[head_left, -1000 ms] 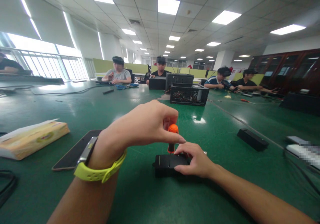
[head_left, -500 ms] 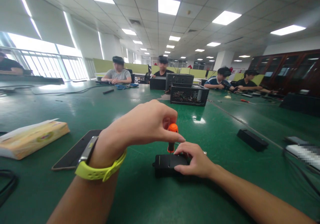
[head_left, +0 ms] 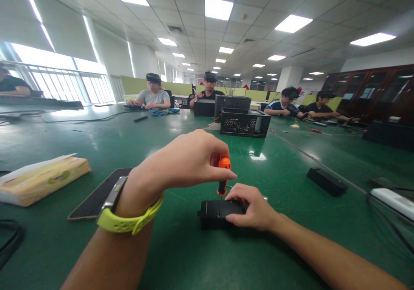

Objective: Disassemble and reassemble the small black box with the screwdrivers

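Note:
My left hand [head_left: 197,158], with a yellow-green watch strap on its wrist, is closed around the handle of an orange and black screwdriver [head_left: 224,164]. The screwdriver stands nearly upright, its thin shaft reaching down to the top face of a black box-shaped device [head_left: 208,216]. That device lies on the green table in front of me. My right hand [head_left: 250,206] grips its right end between thumb and fingers. A thin metal piece shows partly behind the right hand; I cannot make out what it is.
A tissue pack [head_left: 48,180] and a dark flat pad [head_left: 93,199] lie to the left. Another black box [head_left: 326,181] and a white power strip [head_left: 391,201] are at right. Ahead stands an open metal computer case [head_left: 246,123]. Several people sit around the table.
The screwdriver's handle has risen very slightly and turned a little in my left hand. My right hand and the black device stay put. A person across the table has raised a hand.

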Motion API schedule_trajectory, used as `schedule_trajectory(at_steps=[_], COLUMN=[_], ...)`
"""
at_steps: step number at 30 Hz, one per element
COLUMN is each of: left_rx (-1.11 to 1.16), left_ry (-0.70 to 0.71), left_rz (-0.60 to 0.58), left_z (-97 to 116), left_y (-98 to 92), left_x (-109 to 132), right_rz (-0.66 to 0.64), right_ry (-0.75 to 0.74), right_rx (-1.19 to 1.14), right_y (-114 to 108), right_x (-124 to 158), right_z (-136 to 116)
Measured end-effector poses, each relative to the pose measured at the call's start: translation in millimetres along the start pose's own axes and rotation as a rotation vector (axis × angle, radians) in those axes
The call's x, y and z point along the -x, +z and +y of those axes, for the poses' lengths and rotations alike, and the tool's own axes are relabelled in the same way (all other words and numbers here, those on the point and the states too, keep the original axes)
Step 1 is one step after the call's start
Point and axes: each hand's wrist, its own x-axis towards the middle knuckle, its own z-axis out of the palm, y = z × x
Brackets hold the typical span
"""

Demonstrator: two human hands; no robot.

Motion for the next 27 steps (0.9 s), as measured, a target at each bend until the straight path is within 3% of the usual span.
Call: schedule_trajectory(at_steps=[6,14,27], left_rx=[-0.001,0.06,0.072], left_ry=[-0.008,0.082,0.069], left_rz=[0.012,0.02,0.038], left_z=[1.2,-2.1,-0.4], left_y=[-0.3,1.2,2.3], left_x=[0.8,1.3,0.9], right_rz=[0.028,0.021,0.026], right_ry=[-0.011,0.018,0.03], right_rx=[0.002,-0.028,-0.047], right_y=[1.6,0.4,1.5], right_x=[-1.1,-1.2,-0.6], right_z=[-1.8,-1.6,0.3])
